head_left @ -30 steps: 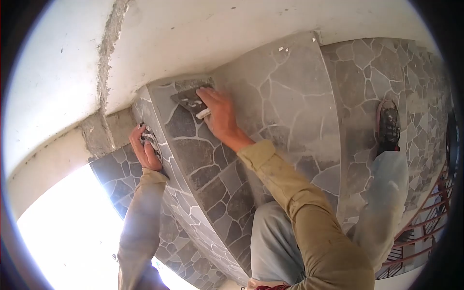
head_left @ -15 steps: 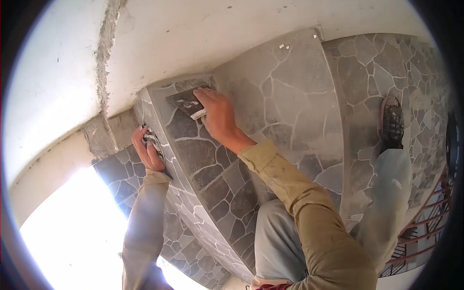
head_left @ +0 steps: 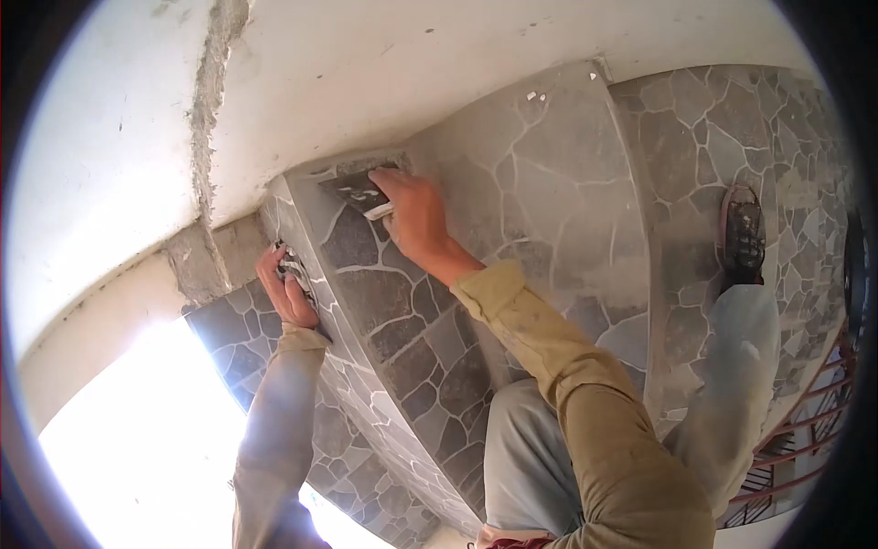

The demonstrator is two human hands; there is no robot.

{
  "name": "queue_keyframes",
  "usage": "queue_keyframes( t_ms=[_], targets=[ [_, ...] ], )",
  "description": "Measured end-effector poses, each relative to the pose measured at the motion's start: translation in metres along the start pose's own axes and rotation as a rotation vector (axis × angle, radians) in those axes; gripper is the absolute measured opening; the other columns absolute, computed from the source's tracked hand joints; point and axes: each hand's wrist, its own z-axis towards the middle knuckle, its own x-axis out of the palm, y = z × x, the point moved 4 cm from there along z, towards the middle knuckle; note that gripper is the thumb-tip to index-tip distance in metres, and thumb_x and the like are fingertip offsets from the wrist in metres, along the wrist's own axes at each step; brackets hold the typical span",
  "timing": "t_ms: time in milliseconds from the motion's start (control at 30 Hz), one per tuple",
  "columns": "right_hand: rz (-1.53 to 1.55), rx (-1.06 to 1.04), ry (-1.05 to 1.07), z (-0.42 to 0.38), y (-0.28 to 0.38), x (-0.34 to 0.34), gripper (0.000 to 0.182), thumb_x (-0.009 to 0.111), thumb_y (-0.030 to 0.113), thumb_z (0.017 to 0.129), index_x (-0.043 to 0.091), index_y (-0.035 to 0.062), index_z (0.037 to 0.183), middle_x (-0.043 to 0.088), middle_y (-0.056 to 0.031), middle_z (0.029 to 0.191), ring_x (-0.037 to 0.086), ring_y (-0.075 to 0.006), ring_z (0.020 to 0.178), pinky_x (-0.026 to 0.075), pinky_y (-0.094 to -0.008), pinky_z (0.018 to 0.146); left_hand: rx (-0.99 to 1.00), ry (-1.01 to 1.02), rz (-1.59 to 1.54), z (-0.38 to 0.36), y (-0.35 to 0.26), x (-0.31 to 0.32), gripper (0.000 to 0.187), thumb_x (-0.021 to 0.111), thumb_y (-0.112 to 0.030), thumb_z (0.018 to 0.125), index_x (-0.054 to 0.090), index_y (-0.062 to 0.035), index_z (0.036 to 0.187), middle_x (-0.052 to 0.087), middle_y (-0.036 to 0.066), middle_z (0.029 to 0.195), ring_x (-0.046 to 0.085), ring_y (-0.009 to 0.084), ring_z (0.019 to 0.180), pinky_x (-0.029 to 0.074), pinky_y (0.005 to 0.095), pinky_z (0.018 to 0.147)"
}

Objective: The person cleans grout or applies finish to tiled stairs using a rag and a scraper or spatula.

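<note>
My right hand [head_left: 419,220] is closed around a putty knife [head_left: 355,190]. Its dark, wide blade, spotted with white, lies against the top of a stone-patterned pillar [head_left: 370,288], just under the pale surface above. White paste shows along the edge nearest my fingers. Lower and to the left, my left hand [head_left: 289,291] has its fingers curled around a dark thing smeared with white [head_left: 293,263], beside the pillar's narrow side face. Most of that thing is hidden by the fingers, so its kind cannot be made out.
A pale concrete surface [head_left: 302,82] with a rough grey strip [head_left: 208,110] runs overhead. Stone-patterned wall [head_left: 567,183] continues to the right. My shoe [head_left: 743,238] rests on a patterned surface, with reddish metal railings [head_left: 805,425] below. Bright daylight fills the lower left.
The view has shifted slightly, so the pillar and left hand appear a little farther right. The putty knife stays at the pillar's top, and both hands keep their grips.
</note>
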Motion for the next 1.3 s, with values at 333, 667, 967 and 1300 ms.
queue_keyframes(
  t_ms=[333,667,967,1300],
  targets=[
    [-0.022,-0.007,-0.036,-0.007,-0.024,-0.007,0.049,0.070,-0.004,0.069,0.066,0.0014,0.118,0.067,-0.0210,0.118,0.063,-0.0411,0.108,0.048,-0.0471,0.096,-0.014,-0.014,-0.006,-0.003,-0.005,-0.001,0.044,0.043,-0.025,0.094,0.055,0.0014,0.128,0.051,0.024,0.131,0.048,0.0374,0.123,0.033,0.0464,0.110],
    [0.062,-0.036,0.024,0.008,-0.026,-0.010,0.052,0.067,-0.006,0.069,0.065,0.0025,0.121,0.067,-0.0197,0.120,0.063,-0.0396,0.111,0.051,-0.0425,0.094,-0.056,-0.006,0.004,-0.008,-0.004,-0.004,0.048,0.043,-0.032,0.095,0.056,0.0012,0.127,0.051,0.022,0.131,0.047,0.0354,0.125,0.031,0.0441,0.111],
    [-0.029,-0.004,0.096,0.026,-0.010,-0.012,0.053,0.072,-0.005,0.065,0.067,0.0018,0.117,0.069,-0.0194,0.108,0.065,-0.0410,0.097,0.053,-0.0454,0.085,-0.049,-0.008,0.006,-0.004,-0.006,-0.006,0.046,0.044,-0.026,0.092,0.056,0.0012,0.127,0.051,0.024,0.130,0.048,0.0372,0.124,0.032,0.0455,0.110],
    [-0.150,-0.048,0.100,0.021,0.003,-0.002,0.048,0.073,-0.001,0.067,0.068,0.0051,0.114,0.067,-0.0138,0.109,0.063,-0.0369,0.100,0.050,-0.0451,0.086,-0.031,-0.008,0.011,0.001,-0.002,-0.004,0.045,0.043,-0.027,0.093,0.056,0.0011,0.126,0.052,0.024,0.130,0.048,0.0379,0.124,0.032,0.0456,0.111]
  ],
)
